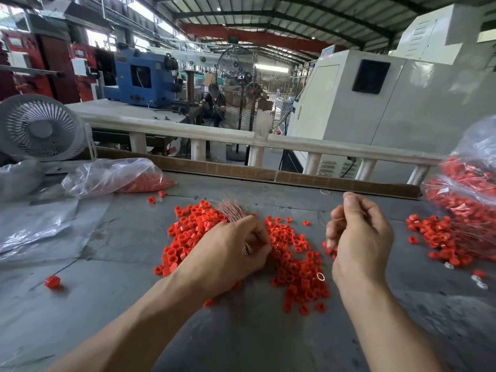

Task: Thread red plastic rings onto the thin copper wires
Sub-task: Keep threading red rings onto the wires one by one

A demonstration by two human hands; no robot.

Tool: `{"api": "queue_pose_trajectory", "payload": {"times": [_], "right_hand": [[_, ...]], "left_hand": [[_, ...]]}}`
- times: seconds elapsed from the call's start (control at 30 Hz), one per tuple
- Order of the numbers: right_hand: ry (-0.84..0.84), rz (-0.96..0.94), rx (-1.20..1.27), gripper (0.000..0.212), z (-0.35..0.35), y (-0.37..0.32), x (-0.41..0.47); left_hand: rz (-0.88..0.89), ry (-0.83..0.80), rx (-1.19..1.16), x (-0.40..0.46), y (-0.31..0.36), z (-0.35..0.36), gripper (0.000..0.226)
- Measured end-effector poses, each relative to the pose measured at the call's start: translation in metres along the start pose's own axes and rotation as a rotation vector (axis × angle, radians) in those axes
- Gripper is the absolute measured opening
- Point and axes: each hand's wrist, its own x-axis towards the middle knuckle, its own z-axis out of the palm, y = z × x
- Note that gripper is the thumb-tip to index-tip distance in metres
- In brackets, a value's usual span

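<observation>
Head view, centre of the frame: the left hand (230,245) is curled round a bundle of copper wires (233,210), their tips fanning up and away over the main heap of red rings (292,264) spread on the grey counter (128,291). Right of centre, the right hand (358,234) is raised, its fingers (350,201) curled with thumb against forefinger; whether they pinch a single wire is too fine to tell. Threaded pieces seem to lie at the frame's right edge beside a bag of rings (472,183). To do this step well, draw one wire clear of the bundle, keep it straight, and meet a ring's hole squarely, since a thin wire will likely bend if pushed off-axis
</observation>
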Motion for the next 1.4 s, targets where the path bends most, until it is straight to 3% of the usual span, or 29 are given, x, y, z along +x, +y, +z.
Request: {"api": "queue_pose_trajectory", "payload": {"times": [0.2,0.3,0.37,0.57,1.03,1.4], "right_hand": [[-0.42,0.039,-0.118,0.017,0.012,0.005,-0.022],[-0.525,-0.014,-0.16,0.015,0.021,0.012,-0.035],[-0.559,-0.089,-0.242,0.009,0.025,0.016,-0.039],[-0.632,-0.128,-0.297,0.012,0.021,0.019,-0.041],[-0.631,-0.154,-0.263,0.008,0.02,0.014,-0.043],[-0.624,-0.182,-0.332,0.01,0.022,0.011,-0.05]], "left_hand": [[-0.134,0.222,-0.43,0.003,0.002,-0.002,0.013],[-0.265,0.24,-0.854,0.003,-0.002,-0.005,0.018],[-0.287,0.238,-0.959,0.003,-0.005,-0.007,0.027],[-0.261,0.211,-1.011,0.002,-0.005,-0.009,0.025],[-0.229,0.14,-1.036,-0.001,-0.004,-0.009,0.028],[-0.2,0.22,-0.972,-0.001,-0.004,-0.006,0.03]]}}
